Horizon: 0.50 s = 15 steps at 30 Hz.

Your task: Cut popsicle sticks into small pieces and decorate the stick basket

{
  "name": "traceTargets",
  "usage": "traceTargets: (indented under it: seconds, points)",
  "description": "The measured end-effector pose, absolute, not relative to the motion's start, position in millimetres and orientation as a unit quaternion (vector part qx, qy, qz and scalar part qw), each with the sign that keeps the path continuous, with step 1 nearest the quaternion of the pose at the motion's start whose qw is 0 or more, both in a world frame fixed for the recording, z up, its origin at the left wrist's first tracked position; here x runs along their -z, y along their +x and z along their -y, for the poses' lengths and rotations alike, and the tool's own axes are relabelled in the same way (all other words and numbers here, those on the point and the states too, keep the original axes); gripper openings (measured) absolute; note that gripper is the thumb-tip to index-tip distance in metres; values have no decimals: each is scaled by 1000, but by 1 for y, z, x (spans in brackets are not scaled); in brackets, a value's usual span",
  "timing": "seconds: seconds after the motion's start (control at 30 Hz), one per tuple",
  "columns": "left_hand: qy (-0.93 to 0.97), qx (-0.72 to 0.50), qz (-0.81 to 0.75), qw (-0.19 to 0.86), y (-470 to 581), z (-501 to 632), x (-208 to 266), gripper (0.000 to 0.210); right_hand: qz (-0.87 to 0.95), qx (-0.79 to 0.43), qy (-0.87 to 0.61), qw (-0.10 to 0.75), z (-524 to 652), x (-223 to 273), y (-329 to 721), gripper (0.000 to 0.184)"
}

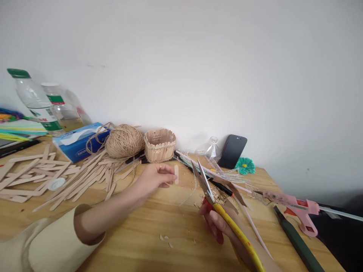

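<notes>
Between the fingertips of my left hand [159, 176] is a short craft stick [176, 174] with a rounded top end, held upright above the table. My right hand [219, 223] is wrapped round a pair of scissors [210, 194] with yellow and red handles; the blades point up and away, slightly apart. A gap separates the blades from the stick. Behind my left hand stands a small basket made of craft sticks [160, 147], with a scalloped rim and a cord around it.
Loose craft sticks [93, 177], a ball of twine [124, 141] and a blue tissue pack [82, 141] lie left. Bottles [42, 109] stand behind. At right are a phone [233, 151], a green flower [245, 165], a pink glue gun [297, 207] and a dark-handled tool [295, 238].
</notes>
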<state>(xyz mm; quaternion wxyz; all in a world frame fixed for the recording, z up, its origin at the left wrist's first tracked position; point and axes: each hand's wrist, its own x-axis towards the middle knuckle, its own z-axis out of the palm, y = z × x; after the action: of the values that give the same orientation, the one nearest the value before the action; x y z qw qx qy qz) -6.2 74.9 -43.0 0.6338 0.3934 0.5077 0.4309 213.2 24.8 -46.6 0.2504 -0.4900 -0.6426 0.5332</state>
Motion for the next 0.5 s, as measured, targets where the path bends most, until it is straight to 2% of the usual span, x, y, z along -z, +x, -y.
traceTargets:
  seconds: [0.5]
  points:
    - [358,-445,-519,635,-14,-87,48,20,644,-559,-466,234,-26,47,213,55]
